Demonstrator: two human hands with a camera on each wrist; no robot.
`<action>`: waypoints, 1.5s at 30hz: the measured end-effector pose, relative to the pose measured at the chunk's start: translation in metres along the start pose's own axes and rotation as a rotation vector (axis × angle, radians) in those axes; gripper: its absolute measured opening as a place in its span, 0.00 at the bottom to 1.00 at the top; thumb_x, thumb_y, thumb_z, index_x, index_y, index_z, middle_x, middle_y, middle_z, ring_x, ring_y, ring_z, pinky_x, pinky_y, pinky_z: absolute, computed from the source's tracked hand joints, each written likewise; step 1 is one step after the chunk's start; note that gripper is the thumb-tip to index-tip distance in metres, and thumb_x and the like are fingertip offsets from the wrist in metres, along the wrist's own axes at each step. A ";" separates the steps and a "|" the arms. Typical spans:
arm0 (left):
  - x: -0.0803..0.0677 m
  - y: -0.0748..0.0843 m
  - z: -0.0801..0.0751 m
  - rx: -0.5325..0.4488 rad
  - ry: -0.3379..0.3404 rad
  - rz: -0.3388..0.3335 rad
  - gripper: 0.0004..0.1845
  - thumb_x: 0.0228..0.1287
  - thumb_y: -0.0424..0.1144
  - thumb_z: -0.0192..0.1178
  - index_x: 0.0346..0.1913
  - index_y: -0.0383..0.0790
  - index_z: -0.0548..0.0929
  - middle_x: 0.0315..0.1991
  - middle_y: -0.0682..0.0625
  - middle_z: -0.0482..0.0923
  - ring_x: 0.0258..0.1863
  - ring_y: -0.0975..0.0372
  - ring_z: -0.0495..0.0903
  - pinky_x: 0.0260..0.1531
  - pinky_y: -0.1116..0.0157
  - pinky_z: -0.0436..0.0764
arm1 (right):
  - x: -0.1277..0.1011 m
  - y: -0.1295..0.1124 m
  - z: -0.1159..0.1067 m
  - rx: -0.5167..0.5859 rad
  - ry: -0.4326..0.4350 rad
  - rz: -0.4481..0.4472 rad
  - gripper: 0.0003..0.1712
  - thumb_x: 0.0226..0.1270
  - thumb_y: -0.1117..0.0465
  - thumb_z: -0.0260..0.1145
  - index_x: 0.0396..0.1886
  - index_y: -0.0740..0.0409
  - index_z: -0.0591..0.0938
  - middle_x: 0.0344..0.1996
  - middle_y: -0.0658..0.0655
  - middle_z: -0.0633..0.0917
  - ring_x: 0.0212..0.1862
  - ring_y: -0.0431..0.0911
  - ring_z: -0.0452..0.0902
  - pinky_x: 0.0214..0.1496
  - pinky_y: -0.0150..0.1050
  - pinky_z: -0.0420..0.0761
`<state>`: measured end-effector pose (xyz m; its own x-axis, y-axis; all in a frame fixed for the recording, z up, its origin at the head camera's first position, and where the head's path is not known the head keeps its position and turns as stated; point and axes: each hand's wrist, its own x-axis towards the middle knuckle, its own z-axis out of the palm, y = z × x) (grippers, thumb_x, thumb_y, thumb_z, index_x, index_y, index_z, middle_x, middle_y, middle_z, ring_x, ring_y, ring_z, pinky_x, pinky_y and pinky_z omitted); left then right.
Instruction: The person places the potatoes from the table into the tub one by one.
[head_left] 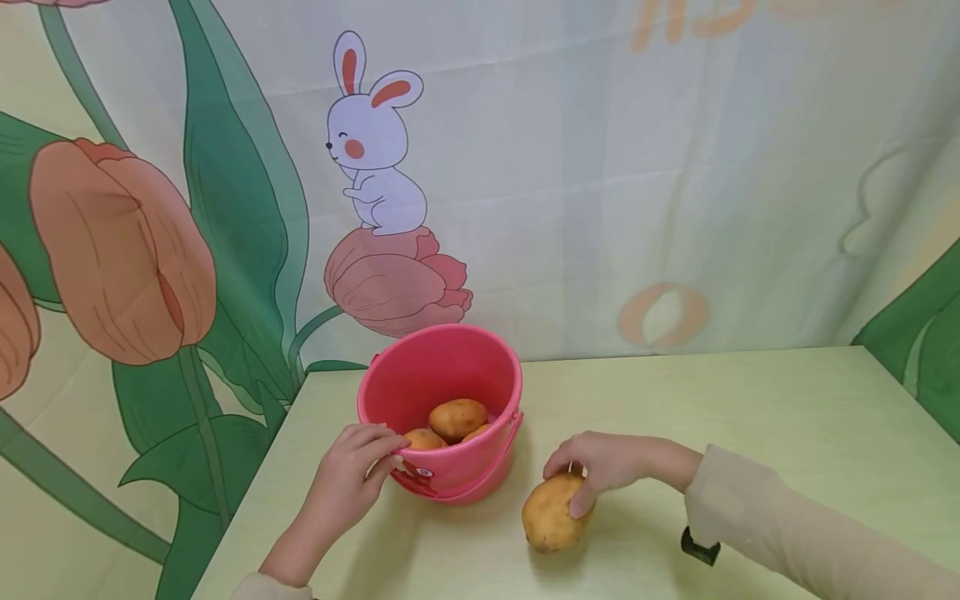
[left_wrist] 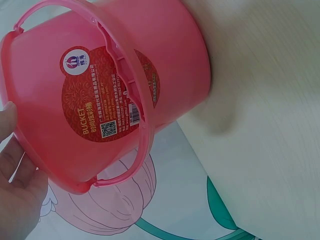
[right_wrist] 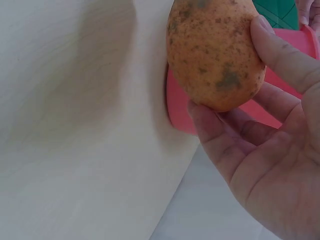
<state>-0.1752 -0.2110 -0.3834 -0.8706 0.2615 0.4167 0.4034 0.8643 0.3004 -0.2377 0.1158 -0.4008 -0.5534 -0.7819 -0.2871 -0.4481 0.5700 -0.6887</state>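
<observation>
Nearest the viewer, the right hand curls thumb and fingers round one loose potato lying on the pale green table. At 9 o'clock of this potato, just beside it, stands one pink bucket, its handle folded down along the front wall. The left hand rests at the bucket's 8 o'clock, fingers bent over the rim; how firmly it grips cannot be told. Bare tabletop extends from the potato toward 3 o'clock and 12 o'clock. The table's left edge runs just beyond the left hand. Inside the bucket lie three potatoes, touching. Farthest back, at 12 o'clock, hangs a printed curtain.
</observation>
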 end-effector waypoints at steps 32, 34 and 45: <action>0.000 -0.002 0.001 -0.011 0.000 -0.008 0.15 0.44 0.33 0.68 0.39 0.48 0.83 0.38 0.55 0.78 0.43 0.62 0.71 0.36 0.65 0.81 | -0.016 -0.034 -0.039 -0.050 0.023 -0.003 0.26 0.44 0.58 0.72 0.47 0.55 0.77 0.42 0.47 0.78 0.43 0.41 0.70 0.47 0.40 0.74; 0.000 -0.001 0.001 -0.012 0.000 -0.011 0.15 0.44 0.33 0.68 0.39 0.48 0.83 0.38 0.55 0.78 0.43 0.62 0.71 0.37 0.65 0.81 | -0.016 -0.035 -0.042 -0.065 0.028 -0.006 0.27 0.44 0.57 0.72 0.48 0.56 0.77 0.43 0.48 0.78 0.44 0.42 0.70 0.47 0.39 0.74; 0.000 0.000 0.000 -0.007 -0.017 -0.041 0.15 0.44 0.33 0.67 0.40 0.48 0.83 0.38 0.55 0.78 0.43 0.62 0.71 0.36 0.65 0.81 | -0.018 -0.050 -0.058 -0.116 0.051 -0.029 0.27 0.45 0.58 0.71 0.48 0.56 0.77 0.43 0.49 0.78 0.44 0.42 0.71 0.44 0.34 0.75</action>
<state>-0.1756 -0.2108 -0.3834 -0.8912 0.2332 0.3892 0.3692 0.8713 0.3234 -0.2461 0.1160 -0.3219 -0.5728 -0.7861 -0.2324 -0.5406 0.5753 -0.6138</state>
